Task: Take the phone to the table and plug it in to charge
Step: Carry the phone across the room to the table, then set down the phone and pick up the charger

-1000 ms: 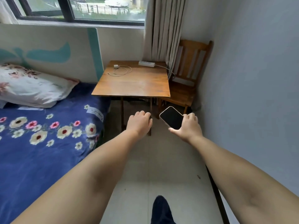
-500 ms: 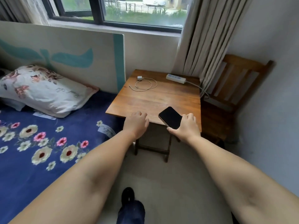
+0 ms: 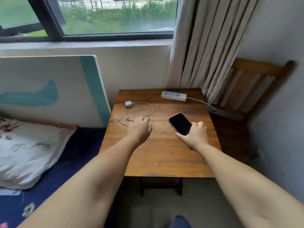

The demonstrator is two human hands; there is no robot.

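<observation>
**Hands over the table, phone in the right**

The right hand [image 3: 195,137] grips the phone [image 3: 180,123] above the table [image 3: 166,158]. The left hand [image 3: 139,129], loosely curled and empty, hovers beside the charger cable [image 3: 139,111]. The near tabletop lies bare, with the power strip [image 3: 173,95] at the far edge.

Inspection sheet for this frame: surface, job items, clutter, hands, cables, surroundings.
Surface: wooden table, bare at the near end.
Job's things: phone, screen dark, held above the table; charger plug lying unplugged; power strip at the far edge.
Clutter: nothing seen.
Grippers: right hand grips the phone; left hand loosely curled near the cable, holding nothing visible.
Cables: white charging cable coiled, free end loose.
Surroundings: wooden chair, curtain, pillow.
</observation>
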